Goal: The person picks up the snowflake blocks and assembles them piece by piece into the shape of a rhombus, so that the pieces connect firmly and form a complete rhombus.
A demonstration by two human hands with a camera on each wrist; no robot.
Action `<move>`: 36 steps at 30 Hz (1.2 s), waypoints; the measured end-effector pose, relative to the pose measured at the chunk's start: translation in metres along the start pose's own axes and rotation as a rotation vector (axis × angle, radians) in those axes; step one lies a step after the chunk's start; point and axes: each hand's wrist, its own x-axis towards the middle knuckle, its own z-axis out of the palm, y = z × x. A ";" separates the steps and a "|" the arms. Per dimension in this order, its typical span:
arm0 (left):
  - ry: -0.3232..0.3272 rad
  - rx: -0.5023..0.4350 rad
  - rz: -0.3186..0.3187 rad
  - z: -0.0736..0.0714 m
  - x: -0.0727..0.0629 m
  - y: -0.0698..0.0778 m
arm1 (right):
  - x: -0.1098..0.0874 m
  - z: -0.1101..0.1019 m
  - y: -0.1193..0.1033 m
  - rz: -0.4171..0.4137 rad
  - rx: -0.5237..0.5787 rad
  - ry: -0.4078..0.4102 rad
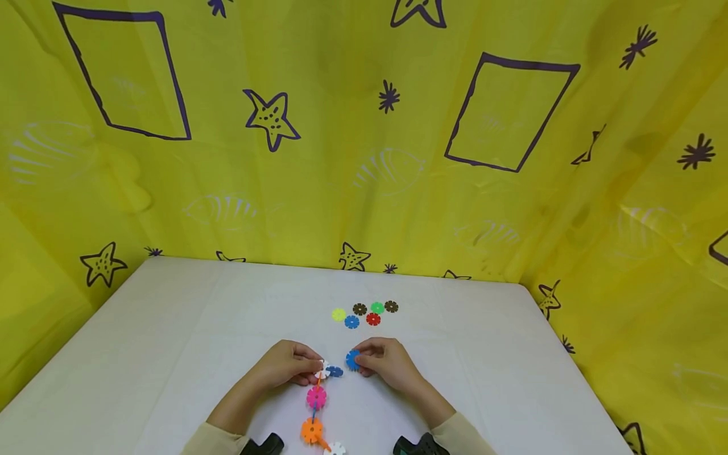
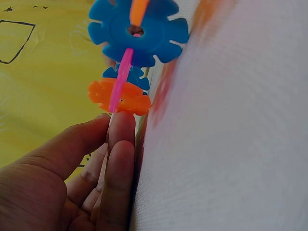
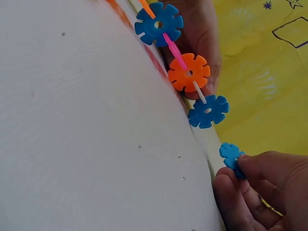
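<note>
A: Head view?

B: My left grip (image 1: 292, 363) pinches the white disc (image 1: 322, 370), fingertips closed to its thickness. Chain (image 1: 316, 397) runs off it toward 6 o'clock. End blue disc (image 1: 337, 372) juts from the white disc at 3 o'clock, nearly edge-on, long axis 9-to-3. My right grip (image 1: 389, 363) pinches the held blue disc (image 1: 352, 360) on its 9 o'clock side.

A: Gap?

B: Held blue disc is about 2 o'clock of the end blue disc, just beside. It shows broader, axis 12-to-6. My read: next move hinges on that gap and the angle between the two. Left fingertips are nearer the end blue disc.

A: Spares?

B: Six loose discs (image 1: 373, 319) on the surface (image 1: 227, 316), 12 to 1 o'clock of the held blue disc.

A: Left wrist?

B: Thumb and fingers together, white disc mostly hidden. Orange disc (image 2: 137, 103) just past the fingertips, then pink disc (image 2: 121, 82) edge-on. Right grip: can't tell here.

A: Right wrist?

B: Thumb and fingertips tight on the held blue disc, tilted 11-to-5. End blue disc sits at 11 o'clock, clearly apart. Left grip is behind the chain, hold hidden.
</note>
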 end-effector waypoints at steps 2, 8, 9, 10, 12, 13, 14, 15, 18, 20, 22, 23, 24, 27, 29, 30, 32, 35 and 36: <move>0.002 0.002 0.000 0.000 0.000 0.000 | -0.003 0.000 0.001 0.012 0.043 -0.005; -0.001 0.010 -0.003 0.000 0.000 0.001 | -0.011 0.002 0.001 0.047 0.139 -0.021; -0.001 0.010 -0.004 0.001 0.000 0.001 | -0.013 0.002 0.001 0.052 0.147 -0.020; -0.001 0.009 -0.005 0.001 0.000 0.001 | -0.014 0.003 0.001 0.057 0.154 -0.019; 0.000 0.005 -0.008 0.001 0.000 0.001 | -0.016 0.003 0.002 0.072 0.163 -0.011; -0.001 0.002 -0.008 0.001 0.000 0.001 | -0.017 0.003 0.001 0.077 0.168 -0.005; -0.001 0.000 -0.007 0.001 0.001 0.001 | -0.018 0.004 0.001 0.084 0.171 0.001; -0.002 -0.003 -0.006 0.001 0.001 0.001 | -0.020 0.005 0.001 0.087 0.177 0.004; -0.004 -0.009 -0.003 0.001 0.001 0.000 | -0.023 0.007 0.001 0.091 0.201 0.013; -0.003 -0.010 -0.001 0.001 0.002 0.000 | -0.025 0.010 0.000 0.084 0.218 0.018; 0.000 -0.007 -0.001 0.001 0.002 -0.001 | -0.025 0.012 -0.001 0.077 0.232 0.025; 0.002 -0.008 -0.002 0.000 0.002 -0.001 | -0.026 0.013 -0.001 0.075 0.238 0.029; 0.005 -0.006 -0.003 0.000 0.002 -0.001 | -0.026 0.015 -0.002 0.078 0.244 0.033; 0.007 -0.002 -0.004 0.000 0.002 -0.001 | -0.026 0.017 -0.003 0.096 0.262 0.042; 0.005 -0.003 -0.004 0.000 0.001 -0.002 | -0.026 0.019 -0.004 0.109 0.276 0.047; 0.005 -0.004 -0.003 0.000 0.002 -0.002 | -0.026 0.019 -0.004 0.115 0.280 0.050; 0.004 -0.006 -0.002 0.000 0.002 -0.002 | -0.026 0.021 -0.004 0.120 0.286 0.052; 0.001 -0.013 0.001 0.000 0.002 -0.002 | -0.026 0.022 -0.005 0.124 0.287 0.056; 0.001 -0.014 0.002 0.000 0.002 -0.002 | -0.027 0.022 -0.006 0.125 0.287 0.058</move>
